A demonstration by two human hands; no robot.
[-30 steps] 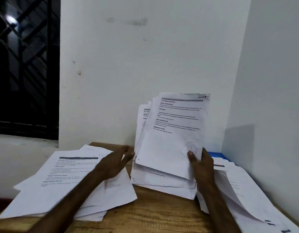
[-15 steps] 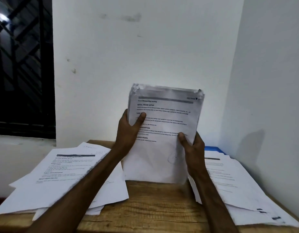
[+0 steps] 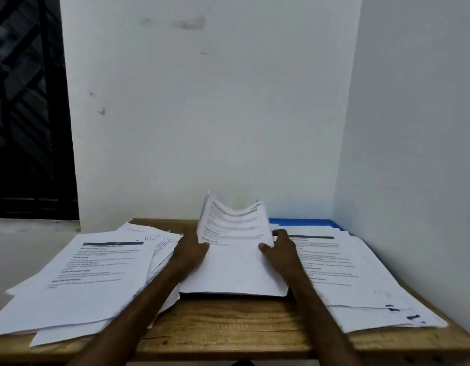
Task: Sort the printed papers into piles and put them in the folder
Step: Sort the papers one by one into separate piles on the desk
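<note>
White wall (image 3: 202, 114): two faces meeting in a corner at right, a few faint scuffs. Window (image 3: 25, 114): dark, with a metal grille, at far left above a pale ledge. Wooden counter (image 3: 228, 331): set into the corner, bare grain showing along the near edge and between the piles. Left pile of printed papers (image 3: 91, 273): loose and fanned, sheets overhanging the counter's left and near edges; the top sheet carries a dark header bar and blocks of text, and handwriting marks a sheet behind it. Right pile of printed papers (image 3: 360, 281): also fanned, top sheet printed with a dark header bar, reaching from the back of the counter toward the near right corner. Middle stack of printed papers (image 3: 234, 268): between the two piles, near edge down on the counter, far half lifted and bowed, print blurred by motion. Blue folder (image 3: 302, 222): at the back right against the wall, lying under the right pile, only its far strip visible. Left hand (image 3: 190, 250): grips the middle stack at its left edge. Right hand (image 3: 281, 249): pinches the right edge, thumb on the front sheet, fingers behind.
</note>
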